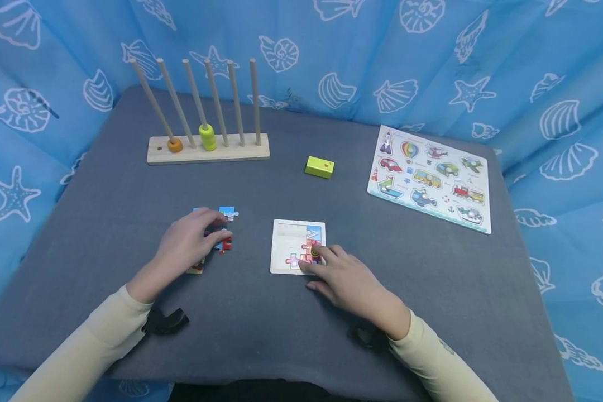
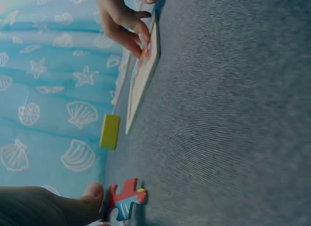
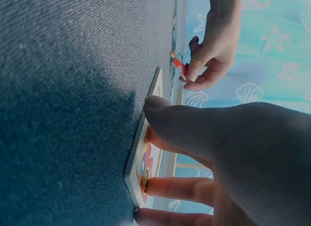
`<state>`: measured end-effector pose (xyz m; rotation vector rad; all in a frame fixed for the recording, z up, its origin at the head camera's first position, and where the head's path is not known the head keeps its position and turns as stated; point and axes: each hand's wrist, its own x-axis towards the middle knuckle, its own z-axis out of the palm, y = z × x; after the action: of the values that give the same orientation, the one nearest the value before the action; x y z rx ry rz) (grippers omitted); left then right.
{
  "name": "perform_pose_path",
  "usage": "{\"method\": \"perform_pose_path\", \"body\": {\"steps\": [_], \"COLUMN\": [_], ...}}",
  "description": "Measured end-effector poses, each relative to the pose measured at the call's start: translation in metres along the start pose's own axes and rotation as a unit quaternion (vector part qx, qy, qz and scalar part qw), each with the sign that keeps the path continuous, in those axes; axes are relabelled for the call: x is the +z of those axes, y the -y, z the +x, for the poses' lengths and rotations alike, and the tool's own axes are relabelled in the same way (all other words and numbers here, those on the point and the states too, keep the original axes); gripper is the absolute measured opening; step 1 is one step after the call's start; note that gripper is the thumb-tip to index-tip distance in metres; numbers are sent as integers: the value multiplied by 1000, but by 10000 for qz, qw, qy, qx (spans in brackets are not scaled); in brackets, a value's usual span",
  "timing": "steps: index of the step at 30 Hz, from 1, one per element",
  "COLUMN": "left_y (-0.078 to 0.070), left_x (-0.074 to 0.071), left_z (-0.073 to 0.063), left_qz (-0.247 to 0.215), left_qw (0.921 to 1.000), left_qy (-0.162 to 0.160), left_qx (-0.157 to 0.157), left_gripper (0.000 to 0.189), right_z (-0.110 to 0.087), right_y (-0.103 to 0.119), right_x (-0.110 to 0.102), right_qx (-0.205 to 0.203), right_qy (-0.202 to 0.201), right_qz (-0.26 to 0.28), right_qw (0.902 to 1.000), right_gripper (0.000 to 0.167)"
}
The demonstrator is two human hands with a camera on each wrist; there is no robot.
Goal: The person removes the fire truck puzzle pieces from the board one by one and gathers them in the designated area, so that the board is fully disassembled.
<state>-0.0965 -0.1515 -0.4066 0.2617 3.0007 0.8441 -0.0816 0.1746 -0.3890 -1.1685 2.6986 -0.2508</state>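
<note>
A shallow, square, pale wooden puzzle tray [image 1: 287, 241] lies flat on the grey cloth-covered table [image 1: 261, 329], in front of the person. Interlocking jigsaw pieces in red, pink, blue and white [image 1: 295, 261] fill its right column and part of its near edge; the rest of its floor is bare.

The right hand [image 1: 349, 282] is at the tray's near right corner, fingers extended and fingertips resting on the laid pieces, gripping nothing; its thumb lies beside the tray's near rim. The left hand [image 1: 193, 239], left of the tray and well apart from it, pinches a small red-and-blue jigsaw piece [image 2: 127, 199] between thumb and fingers. Other loose pieces lie around this hand, also left of the tray: a blue one with a white patch [image 1: 227, 213] beyond the fingers and a partly hidden one [image 1: 196, 268] under the palm side.

Beyond the tray and to its left stands a light wooden base with six upright pegs [image 1: 156, 152]; an orange bead [image 1: 175, 145] sits at the leftmost peg, yellow-green beads [image 1: 207, 138] on the third. A yellow-green rectangular block [image 1: 319, 167] rests beyond the tray, slightly right. Farther right lies a white board with colourful vehicle pictures [image 1: 429, 177]. Behind everything hangs a blue curtain with white shells and starfish [image 1: 352, 61].
</note>
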Motion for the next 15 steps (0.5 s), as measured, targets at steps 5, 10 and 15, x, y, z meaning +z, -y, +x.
{"method": "perform_pose_path", "body": {"steps": [5,10,15], "left_y": [4,7,7], "left_x": [1,-1,-2], "left_z": [-5,-12,-15], "left_qz": [37,352,607], "left_qw": [9998,9986,9956], "left_qy": [-168,54,267], "left_qx": [103,395,667], "left_gripper": [21,43,48], "right_z": [0,1,1], "right_y": [0,0,0], "right_x": [0,1,1], "right_qx": [5,-9,-16], "right_qy": [-13,28,0], "right_qz": [30,2,-36], "right_qw": [10000,10000,10000], "right_gripper": [39,40,40]}}
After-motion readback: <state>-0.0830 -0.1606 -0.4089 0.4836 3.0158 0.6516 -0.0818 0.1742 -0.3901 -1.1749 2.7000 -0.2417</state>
